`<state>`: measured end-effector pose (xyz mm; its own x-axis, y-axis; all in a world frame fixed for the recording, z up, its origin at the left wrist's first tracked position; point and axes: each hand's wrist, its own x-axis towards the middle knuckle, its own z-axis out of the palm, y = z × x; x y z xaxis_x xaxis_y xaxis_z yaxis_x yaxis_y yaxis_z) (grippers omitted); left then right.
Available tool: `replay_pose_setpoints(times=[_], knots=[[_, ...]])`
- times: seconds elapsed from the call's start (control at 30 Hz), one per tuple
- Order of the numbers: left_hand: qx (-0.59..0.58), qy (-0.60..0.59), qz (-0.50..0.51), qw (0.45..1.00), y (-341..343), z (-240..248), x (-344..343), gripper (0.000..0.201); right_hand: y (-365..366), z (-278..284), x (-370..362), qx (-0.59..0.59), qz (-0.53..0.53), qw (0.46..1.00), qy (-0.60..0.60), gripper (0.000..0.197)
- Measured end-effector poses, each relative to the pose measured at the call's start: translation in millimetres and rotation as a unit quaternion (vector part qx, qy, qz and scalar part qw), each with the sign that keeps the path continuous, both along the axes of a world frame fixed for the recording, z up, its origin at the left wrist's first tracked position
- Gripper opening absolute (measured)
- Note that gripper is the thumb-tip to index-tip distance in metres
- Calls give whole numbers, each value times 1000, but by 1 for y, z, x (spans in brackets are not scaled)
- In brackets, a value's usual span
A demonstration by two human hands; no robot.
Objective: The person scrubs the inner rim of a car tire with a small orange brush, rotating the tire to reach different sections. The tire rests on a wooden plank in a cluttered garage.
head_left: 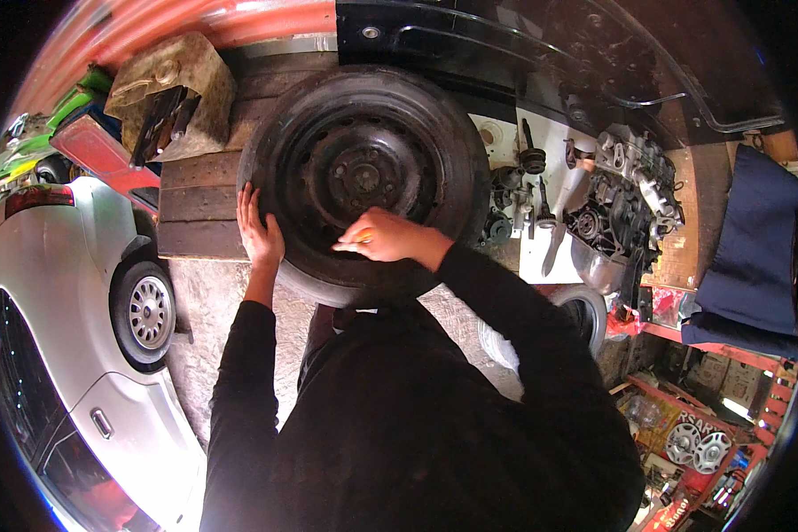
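Note:
A black car wheel, a tyre [275, 213] on a dark steel rim [408, 160], lies flat on a wooden bench in front of me. My left hand [259, 232] rests against the tyre's near left side, its fingers stretched out. Over the near part of the wheel, my right hand [383, 238] is closed round a small thin thing [346, 246] with a pale tip and a yellowish part. Most of it is hidden in my fingers, so I cannot make out its kind. The tip points left, close to the rim's near edge.
Left on the plank bench [199, 208] stands a worn box [206, 80] of tools. A silver car [120, 355] is parked at left. To the right are an engine [616, 204] and loose metal parts [532, 160]. A dark panel [505, 53] stands behind the wheel.

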<state>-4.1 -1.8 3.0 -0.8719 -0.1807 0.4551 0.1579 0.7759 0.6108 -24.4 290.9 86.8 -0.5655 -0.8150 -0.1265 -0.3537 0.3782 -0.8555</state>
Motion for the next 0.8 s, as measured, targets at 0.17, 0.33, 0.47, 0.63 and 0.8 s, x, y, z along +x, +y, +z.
replay_pose_setpoints(times=[0.17, 0.33, 0.47, 0.63, 0.8], knots=[[8, -4, 0, 1000, 1, 1, 2, 54, 84, 38, -45, 180, 28, 982, -58, 18], [5, -5, 0, 1000, -2, 0, 2, 56, 47, 48, -46, 131, 41, 989, -54, 17], [-2, -15, 1, 1000, 0, -1, -1, 56, 53, 12, -36, 95, 72, 991, -63, 19], [1, -2, 0, 1000, -2, -2, 2, 56, 111, 36, -71, 225, 0, 973, -49, 16], [11, -7, 2, 1000, 1, -1, 1, 56, 83, 44, -66, 164, 59, 984, -35, 19]])
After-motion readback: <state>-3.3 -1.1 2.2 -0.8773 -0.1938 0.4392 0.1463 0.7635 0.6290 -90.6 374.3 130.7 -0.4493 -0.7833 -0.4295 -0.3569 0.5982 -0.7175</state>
